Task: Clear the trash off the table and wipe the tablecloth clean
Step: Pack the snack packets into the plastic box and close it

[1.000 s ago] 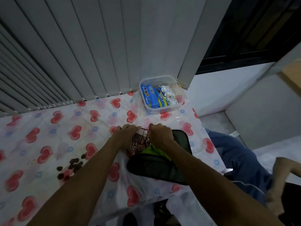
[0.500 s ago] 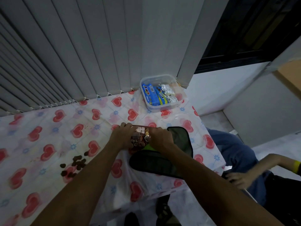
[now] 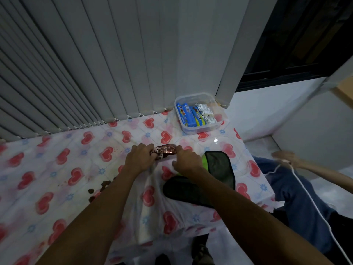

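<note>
A scatter of dark brown crumbs (image 3: 104,185) lies on the heart-print tablecloth (image 3: 57,169), just left of a person's left forearm. Farther right, the left hand (image 3: 140,158) curls around one end of a shiny brown wrapper (image 3: 165,150), fingers closed on it, while the right hand (image 3: 186,159) pinches the other end, so the wrapper spans the gap between them just above the tabletop. Under and beside the right wrist lies a dark cleaning cloth (image 3: 217,165) with a green patch (image 3: 204,159) showing, draped toward the tabletop's near edge. Beyond the hands, at the far right corner, a clear plastic container (image 3: 198,129) holds blue and white snack packets (image 3: 186,114). Grey vertical blinds (image 3: 95,64) hang behind the tabletop, a dark window (image 3: 296,41) to their right. At the far right another person's hand (image 3: 284,156) reaches in, blurred, above blue trousers (image 3: 298,197), a white cord (image 3: 309,199) trailing past. Both forearms stretch forward from the lower edge, knuckles up.
</note>
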The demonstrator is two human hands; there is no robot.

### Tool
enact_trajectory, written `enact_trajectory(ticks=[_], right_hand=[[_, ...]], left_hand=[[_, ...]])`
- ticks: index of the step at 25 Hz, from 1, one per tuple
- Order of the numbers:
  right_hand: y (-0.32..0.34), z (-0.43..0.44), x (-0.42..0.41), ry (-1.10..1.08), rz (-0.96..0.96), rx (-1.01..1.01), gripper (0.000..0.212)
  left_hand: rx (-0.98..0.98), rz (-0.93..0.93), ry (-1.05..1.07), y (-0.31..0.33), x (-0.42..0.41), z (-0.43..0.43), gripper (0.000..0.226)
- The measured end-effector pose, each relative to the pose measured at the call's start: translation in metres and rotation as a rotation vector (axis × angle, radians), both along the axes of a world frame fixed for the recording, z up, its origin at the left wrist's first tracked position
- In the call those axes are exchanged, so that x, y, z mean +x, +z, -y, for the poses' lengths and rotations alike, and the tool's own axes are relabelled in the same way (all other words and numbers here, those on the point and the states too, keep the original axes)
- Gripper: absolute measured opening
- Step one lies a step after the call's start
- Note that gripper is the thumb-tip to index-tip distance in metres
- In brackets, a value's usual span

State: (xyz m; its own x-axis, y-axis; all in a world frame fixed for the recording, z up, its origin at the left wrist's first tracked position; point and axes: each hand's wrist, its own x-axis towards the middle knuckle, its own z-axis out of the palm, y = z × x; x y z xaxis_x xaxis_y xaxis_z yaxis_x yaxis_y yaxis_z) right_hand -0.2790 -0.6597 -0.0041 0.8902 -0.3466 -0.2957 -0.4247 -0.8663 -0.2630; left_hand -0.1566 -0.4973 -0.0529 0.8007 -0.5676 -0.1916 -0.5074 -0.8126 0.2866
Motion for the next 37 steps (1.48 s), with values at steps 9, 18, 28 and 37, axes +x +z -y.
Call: enact_trajectory(ticks=[9,18,28,37], right_hand=[[0.019,0.015,0.016,-0.355,0.291,0.372,0.101],[0.011,0.133,0.05,-0.485,0.473,0.743,0.044],[-0.034,0.24,0.111,-0.254,0.363,0.28,0.031],[-0.077,0.239,0.125,0.131,0.119,0.019,0.037]], left_hand=[[-0.525,-0.188,0.252,0.06,0.007,0.036,0.02],[-1.127,-0.799,0.626,0.064,0.027,0.186,0.02],[-0.433,-0.212,0.326,-0.005,0.076,0.261,0.047],[-0.017,0.015,-0.087,-0.039,0.092,0.266,0.059]])
